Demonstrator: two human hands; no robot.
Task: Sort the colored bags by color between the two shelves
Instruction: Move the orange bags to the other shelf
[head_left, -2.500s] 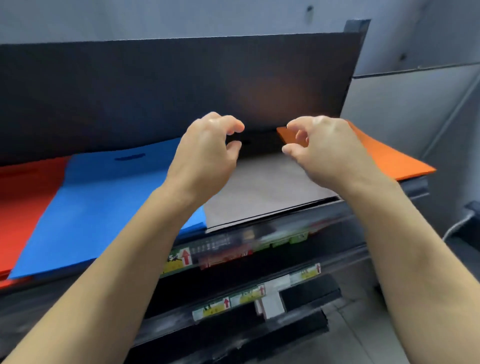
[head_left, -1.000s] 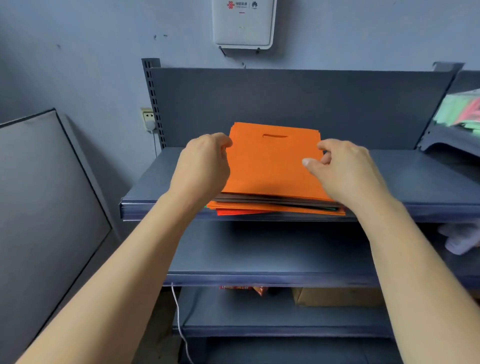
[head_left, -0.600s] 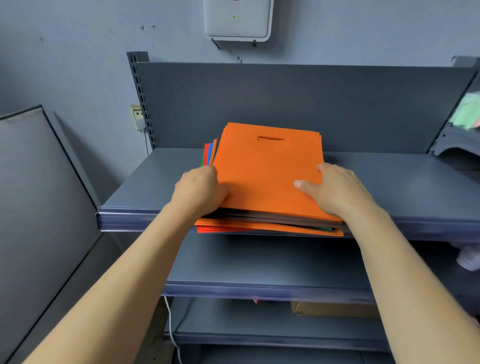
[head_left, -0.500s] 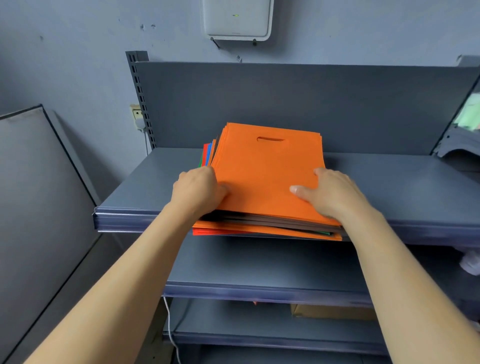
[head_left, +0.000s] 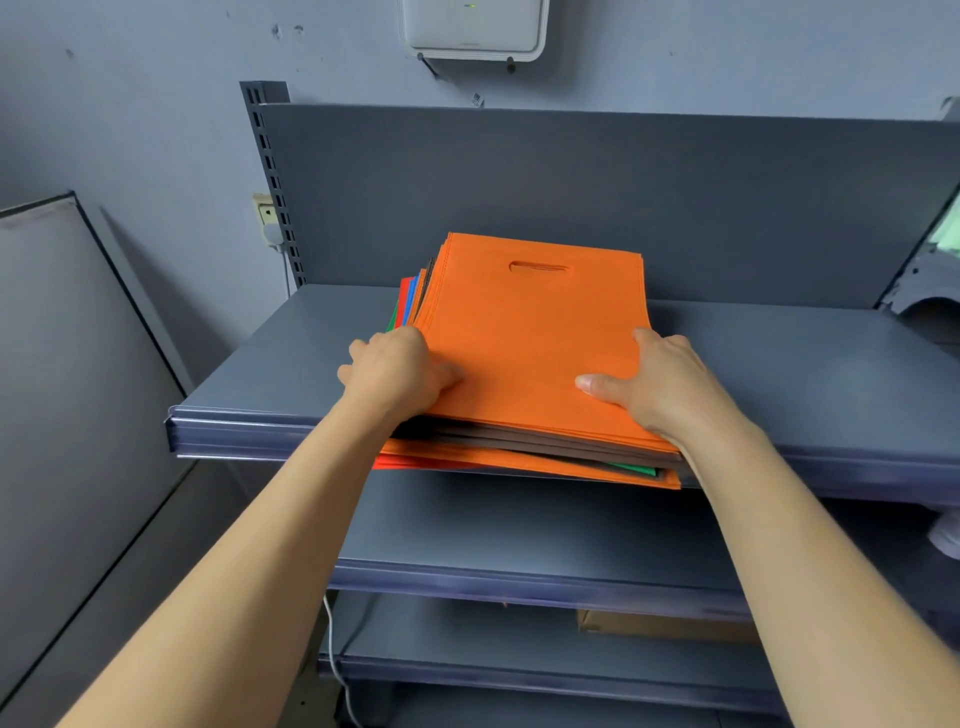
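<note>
Now the left grip (head_left: 400, 371) and right grip (head_left: 660, 384) are clamping the bag stack (head_left: 530, 338) by its side edges — having dropped from hovering above — so a lift off the shelf (head_left: 810, 374) is probably coming.

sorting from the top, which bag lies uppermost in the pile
The flat orange fabric bag with the slot handle; the other coloured bags show only edges beneath it.

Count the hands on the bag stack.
2. The left hand grips the stack at its left edge; the right hand grips its right edge, thumb flat on the top orange bag. No other hand shows.
</note>
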